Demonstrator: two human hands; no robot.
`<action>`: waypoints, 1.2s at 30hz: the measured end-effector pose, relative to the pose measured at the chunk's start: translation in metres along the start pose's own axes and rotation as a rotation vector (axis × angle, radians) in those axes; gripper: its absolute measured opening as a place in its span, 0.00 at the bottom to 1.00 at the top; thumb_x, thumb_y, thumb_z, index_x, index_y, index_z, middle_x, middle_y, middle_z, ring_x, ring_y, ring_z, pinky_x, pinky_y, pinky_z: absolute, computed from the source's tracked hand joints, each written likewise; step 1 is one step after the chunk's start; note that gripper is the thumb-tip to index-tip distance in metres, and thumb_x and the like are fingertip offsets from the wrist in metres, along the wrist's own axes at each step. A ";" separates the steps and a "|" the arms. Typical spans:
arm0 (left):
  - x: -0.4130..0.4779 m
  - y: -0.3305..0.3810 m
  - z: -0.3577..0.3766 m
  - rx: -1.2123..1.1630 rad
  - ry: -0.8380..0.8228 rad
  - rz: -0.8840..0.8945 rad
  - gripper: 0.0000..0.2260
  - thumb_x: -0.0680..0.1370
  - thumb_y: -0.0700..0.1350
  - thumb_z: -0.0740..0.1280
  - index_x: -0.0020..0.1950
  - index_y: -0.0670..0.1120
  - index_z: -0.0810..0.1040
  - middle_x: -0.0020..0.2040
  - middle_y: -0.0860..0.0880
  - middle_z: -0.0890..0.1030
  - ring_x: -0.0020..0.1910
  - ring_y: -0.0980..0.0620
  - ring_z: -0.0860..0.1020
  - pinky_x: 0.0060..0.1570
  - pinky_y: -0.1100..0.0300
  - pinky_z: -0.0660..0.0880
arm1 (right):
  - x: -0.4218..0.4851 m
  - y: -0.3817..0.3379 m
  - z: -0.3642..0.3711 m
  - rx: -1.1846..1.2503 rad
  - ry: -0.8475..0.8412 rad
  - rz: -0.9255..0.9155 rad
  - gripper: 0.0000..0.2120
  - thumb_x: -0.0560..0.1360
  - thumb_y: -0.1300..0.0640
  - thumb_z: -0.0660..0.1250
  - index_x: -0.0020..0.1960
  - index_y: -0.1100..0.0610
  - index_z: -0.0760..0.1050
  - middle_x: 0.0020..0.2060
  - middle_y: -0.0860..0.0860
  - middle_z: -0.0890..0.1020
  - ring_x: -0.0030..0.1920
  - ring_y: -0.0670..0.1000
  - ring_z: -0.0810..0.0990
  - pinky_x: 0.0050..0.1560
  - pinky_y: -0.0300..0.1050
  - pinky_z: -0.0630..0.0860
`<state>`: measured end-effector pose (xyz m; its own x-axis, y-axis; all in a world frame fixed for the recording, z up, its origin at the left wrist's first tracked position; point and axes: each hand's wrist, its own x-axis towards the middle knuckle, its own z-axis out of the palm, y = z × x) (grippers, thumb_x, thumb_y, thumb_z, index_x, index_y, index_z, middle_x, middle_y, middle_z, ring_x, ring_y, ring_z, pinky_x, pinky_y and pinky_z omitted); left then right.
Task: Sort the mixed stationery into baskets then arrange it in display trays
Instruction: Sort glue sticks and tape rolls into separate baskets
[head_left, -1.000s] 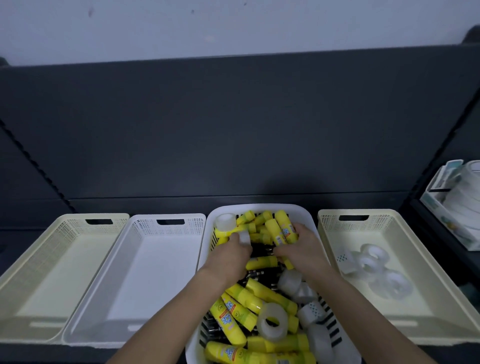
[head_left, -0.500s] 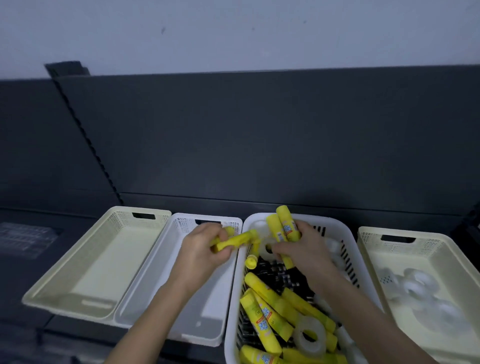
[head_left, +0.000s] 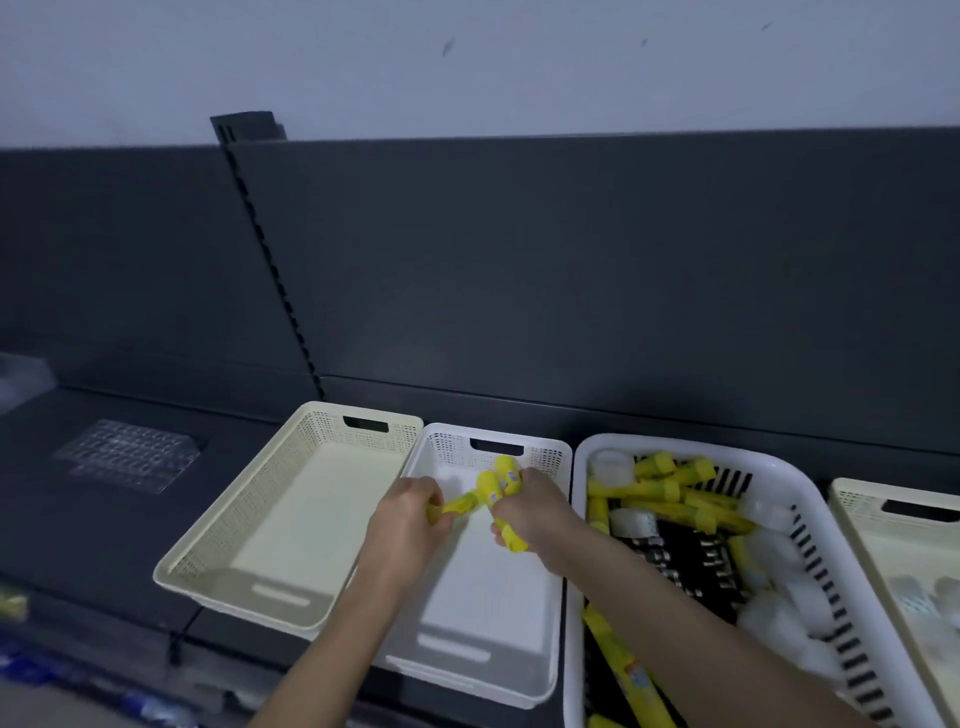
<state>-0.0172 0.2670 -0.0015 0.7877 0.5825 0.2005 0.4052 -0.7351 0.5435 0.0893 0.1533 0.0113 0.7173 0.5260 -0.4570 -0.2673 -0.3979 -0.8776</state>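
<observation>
Both my hands hover over the white basket (head_left: 545, 670), whose floor shows nothing lying on it. My left hand (head_left: 405, 525) grips a yellow glue stick (head_left: 460, 503) that points right. My right hand (head_left: 535, 512) grips a bunch of yellow glue sticks (head_left: 501, 480), their caps sticking up and one end showing below the fist. To the right stands the white slotted basket (head_left: 810, 514) with mixed stationery: several yellow glue sticks (head_left: 670, 491), clear tape rolls (head_left: 779, 608) and black clips (head_left: 675, 561).
A cream basket (head_left: 228, 535) stands left of the white one, nothing in it. Another cream basket (head_left: 883, 525) at the far right holds tape rolls. A clear plastic tray (head_left: 130, 454) lies on the dark shelf at left. The shelf's dark back panel rises behind.
Both hands have lifted glue sticks out of the mixed basket and carried them left over the white basket. The view has swung left.
</observation>
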 end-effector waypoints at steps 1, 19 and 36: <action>0.001 -0.003 0.002 0.041 -0.043 0.014 0.06 0.72 0.43 0.71 0.44 0.42 0.77 0.43 0.46 0.77 0.45 0.43 0.76 0.42 0.55 0.69 | 0.006 0.003 0.003 -0.066 0.035 0.009 0.07 0.74 0.67 0.58 0.47 0.56 0.66 0.41 0.56 0.73 0.37 0.55 0.73 0.38 0.47 0.73; 0.005 0.091 0.025 0.085 -0.244 0.370 0.17 0.75 0.50 0.67 0.64 0.48 0.76 0.61 0.49 0.77 0.59 0.49 0.75 0.55 0.58 0.72 | -0.024 0.003 -0.099 -0.585 0.244 -0.349 0.18 0.75 0.58 0.64 0.64 0.57 0.73 0.62 0.52 0.77 0.60 0.50 0.74 0.52 0.34 0.67; -0.042 0.149 0.063 0.586 -0.859 0.901 0.39 0.64 0.49 0.74 0.70 0.54 0.59 0.53 0.48 0.70 0.52 0.48 0.68 0.48 0.57 0.63 | -0.070 0.068 -0.201 -0.559 0.239 -0.307 0.10 0.76 0.59 0.66 0.57 0.57 0.78 0.52 0.51 0.81 0.53 0.48 0.78 0.55 0.42 0.75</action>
<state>0.0388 0.1114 0.0197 0.8296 -0.4073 -0.3819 -0.4285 -0.9030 0.0322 0.1503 -0.0616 0.0127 0.8471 0.5223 -0.0986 0.2977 -0.6199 -0.7260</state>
